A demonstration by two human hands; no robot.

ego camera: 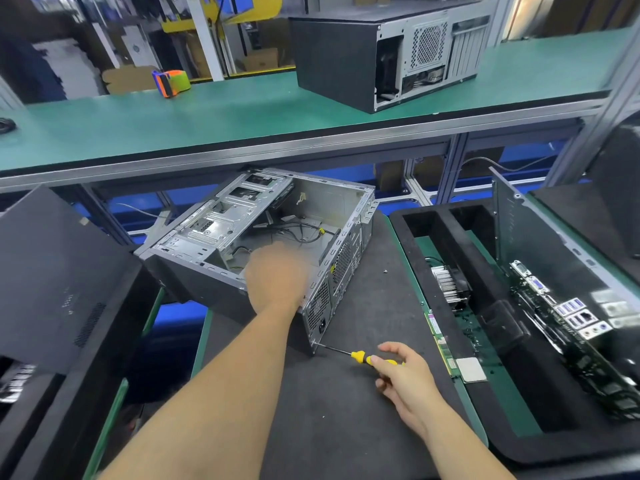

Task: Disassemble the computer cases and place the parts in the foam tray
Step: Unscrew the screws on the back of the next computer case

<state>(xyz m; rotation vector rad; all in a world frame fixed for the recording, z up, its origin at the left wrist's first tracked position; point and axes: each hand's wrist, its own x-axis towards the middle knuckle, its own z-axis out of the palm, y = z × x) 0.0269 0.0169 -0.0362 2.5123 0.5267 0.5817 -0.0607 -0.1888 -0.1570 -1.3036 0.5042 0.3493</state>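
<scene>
R hand point(403, 374) had its grip closed round the yellow-handled screwdriver point(360, 357), tip at the lower rear corner of the open computer case point(277, 237); L hand point(277, 282), blurred, sat on the case's near edge, and whether its grip held anything I couldn't tell. The case lay on its side, open face up, at approx 12 o'clock on the dark counter point(346, 410), with loose cables inside. Black foam tray point(450, 268) sat at 3 o'clock, holding a heatsink point(448, 284), RAM sticks point(440, 337), a CPU point(471, 370) & a motherboard point(568, 317).
</scene>
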